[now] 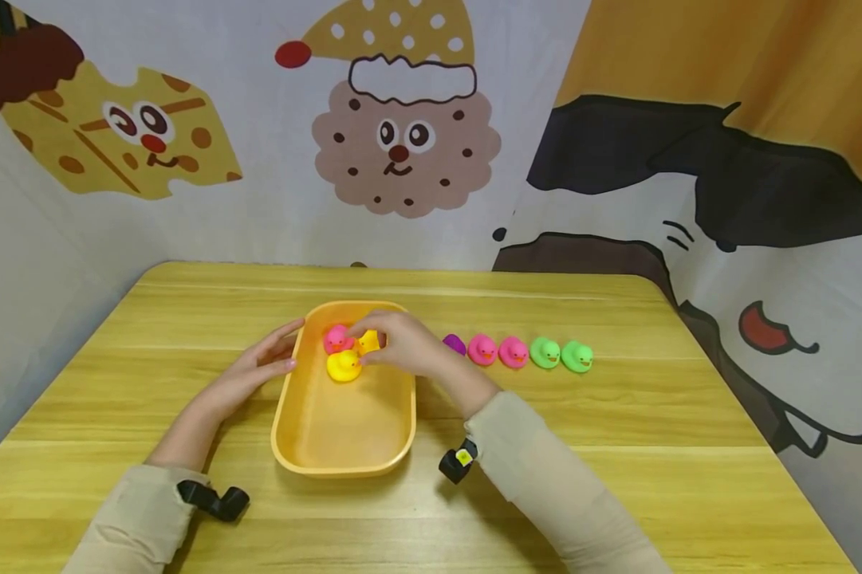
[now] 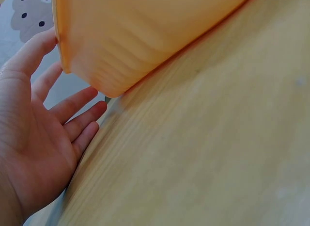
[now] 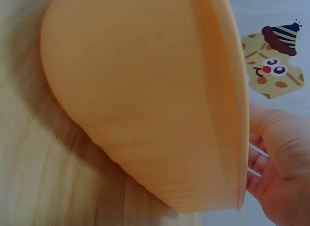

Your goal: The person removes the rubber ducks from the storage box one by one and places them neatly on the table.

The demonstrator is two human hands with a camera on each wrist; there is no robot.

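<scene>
Three ducks inside orange tray (image 1: pixel 344 430): pink duck (image 1: pixel 337 339), yellow duck (image 1: pixel 344 367), partly hidden yellow-orange duck (image 1: pixel 368 342). Five visible ducks remain on table (image 1: pixel 689 430): purple duck (image 1: pixel 455 344), two pink (image 1: pixel 483 350), two green (image 1: pixel 545 352). Your left hand (image 1: pixel 247 375) touches rim, fingers relaxed; your right hand (image 1: pixel 399 340) reaches inside, pinch unclear.
</scene>
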